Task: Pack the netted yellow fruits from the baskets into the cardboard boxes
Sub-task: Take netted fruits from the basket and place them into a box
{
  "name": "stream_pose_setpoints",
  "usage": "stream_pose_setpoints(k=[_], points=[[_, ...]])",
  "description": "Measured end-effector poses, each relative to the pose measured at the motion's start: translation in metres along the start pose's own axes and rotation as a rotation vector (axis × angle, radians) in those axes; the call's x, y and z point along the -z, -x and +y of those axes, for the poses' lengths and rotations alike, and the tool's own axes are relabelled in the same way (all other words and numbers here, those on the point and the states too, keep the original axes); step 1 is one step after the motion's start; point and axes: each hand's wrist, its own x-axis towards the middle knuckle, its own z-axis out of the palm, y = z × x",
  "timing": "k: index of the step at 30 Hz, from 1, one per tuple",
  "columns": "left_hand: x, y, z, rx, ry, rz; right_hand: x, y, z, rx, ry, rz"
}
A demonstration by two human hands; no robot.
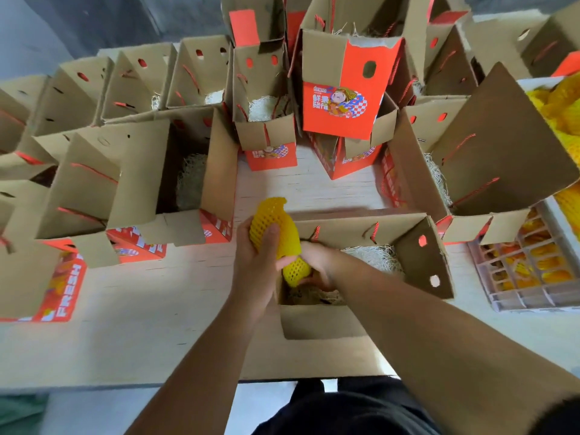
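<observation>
Placement step, as judged: the right hand [317, 262] grips one netted fruit [296, 271] low inside the near box [417, 265], the left hand [257, 262] grips a second fruit [276, 227] above its rim; next, seat both side by side on the straw padding [376, 257].

Bare table [125, 309] left — boxes [141, 171] beyond

Bright even daylight, soft shadows, strong fisheye warp at edges, slight blur throughout, no glare
</observation>
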Motion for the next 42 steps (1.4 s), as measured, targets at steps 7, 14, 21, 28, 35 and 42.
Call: stream_pose_setpoints(k=[7, 14, 21, 28, 35, 42], points=[[-0.002, 0.005, -0.008, -0.212, -0.606, -0.075, 0.006, 0.019, 0.006, 0.139, 0.311, 0.179], [-0.020, 0.017, -0.019, -0.355, -0.983, -0.171, 0.062, 0.087, 0.018, 0.283, -0.429, -0.185], [-0.031, 0.015, -0.033, -0.125, -0.780, -0.553, 0.069, 0.099, 0.034, 0.384, -0.330, 0.014], [-0.041, -0.005, -0.044, 0.078, -1.291, -0.559, 0.080, 0.069, 0.027, 0.131, 0.166, 0.331], [-0.057, -0.027, -0.061, 0.392, -1.365, -0.747, 0.069, 0.030, 0.026, 0.114, 0.704, 0.340], [-0.058, -0.009, -0.048, 0.036, -1.104, -0.561, 0.098, 0.073, 0.035, 0.307, 0.806, 0.431]])
